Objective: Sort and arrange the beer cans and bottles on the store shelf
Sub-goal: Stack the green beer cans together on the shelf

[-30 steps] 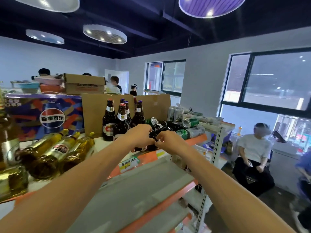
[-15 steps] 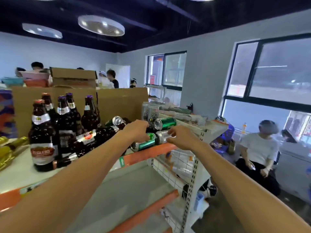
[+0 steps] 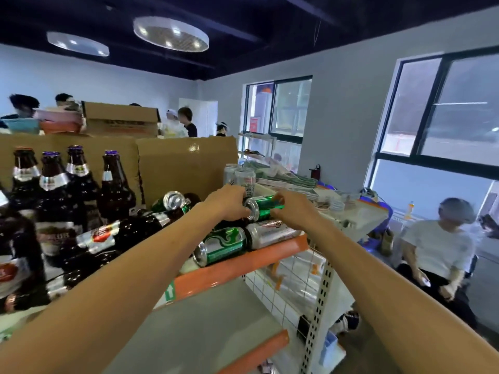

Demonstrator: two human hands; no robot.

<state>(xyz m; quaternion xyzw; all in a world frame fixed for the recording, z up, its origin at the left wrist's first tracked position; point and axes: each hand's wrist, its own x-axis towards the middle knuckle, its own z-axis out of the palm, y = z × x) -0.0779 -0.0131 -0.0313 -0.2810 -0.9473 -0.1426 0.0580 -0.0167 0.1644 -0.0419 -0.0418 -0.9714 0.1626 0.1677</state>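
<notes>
On the top shelf (image 3: 237, 264) with the orange front edge, a green beer can (image 3: 263, 207) lies on its side on top of other cans. My left hand (image 3: 228, 202) grips its near end and my right hand (image 3: 293, 209) grips its far end. Below it lie another green can (image 3: 224, 245) and a silver can (image 3: 270, 233), both on their sides. A third green can (image 3: 171, 201) lies further back. Two silver cans (image 3: 240, 179) stand upright behind. Several dark brown beer bottles (image 3: 81, 190) stand at the left, and one dark bottle (image 3: 121, 233) lies flat.
Cardboard sheets (image 3: 186, 163) back the shelf, with a cardboard box (image 3: 121, 120) behind. A grey lower shelf (image 3: 194, 327) juts out below. A person in white (image 3: 437, 255) sits at the right by the windows. Several people stand at the back left.
The view has swung right and closer to the cans. Both hands have risen from the lower cans at the shelf's edge and now hold the green can on top.
</notes>
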